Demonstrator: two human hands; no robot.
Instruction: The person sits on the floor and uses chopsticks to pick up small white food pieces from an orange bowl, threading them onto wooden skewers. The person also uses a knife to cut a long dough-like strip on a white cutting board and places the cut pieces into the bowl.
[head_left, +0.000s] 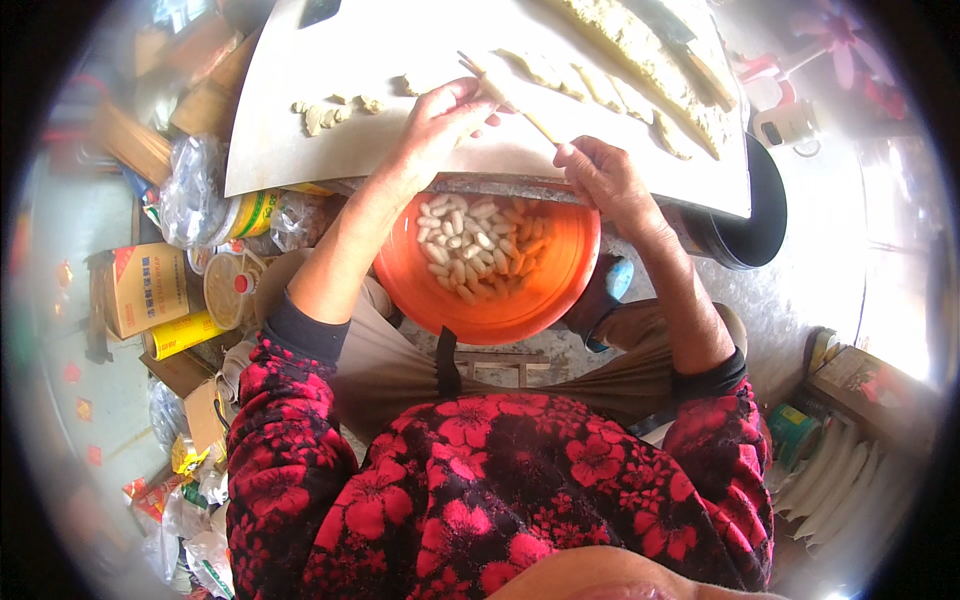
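A thin wooden stick (541, 128) slants above the near part of a white work board (300, 161). Pale dough (496, 91) surrounds its upper middle, and the tip sticks out beyond. The fingers of my left hand (454, 112) are around this dough. My right hand (604, 176) grips the lower end of the stick between thumb and fingers. Below the board's edge, between my knees, stands an orange basin (480, 326). Inside are many small finger-shaped pieces (472, 240), white on the left and orange on the right.
Dough strips (600, 86) and a long dough slab (637, 52) lie on the board's right, beside a wooden handle (712, 79). Small dough scraps (322, 116) lie left. A black round container (757, 217) stands under the right corner. Boxes (150, 289) and plastic bags (191, 187) crowd the left.
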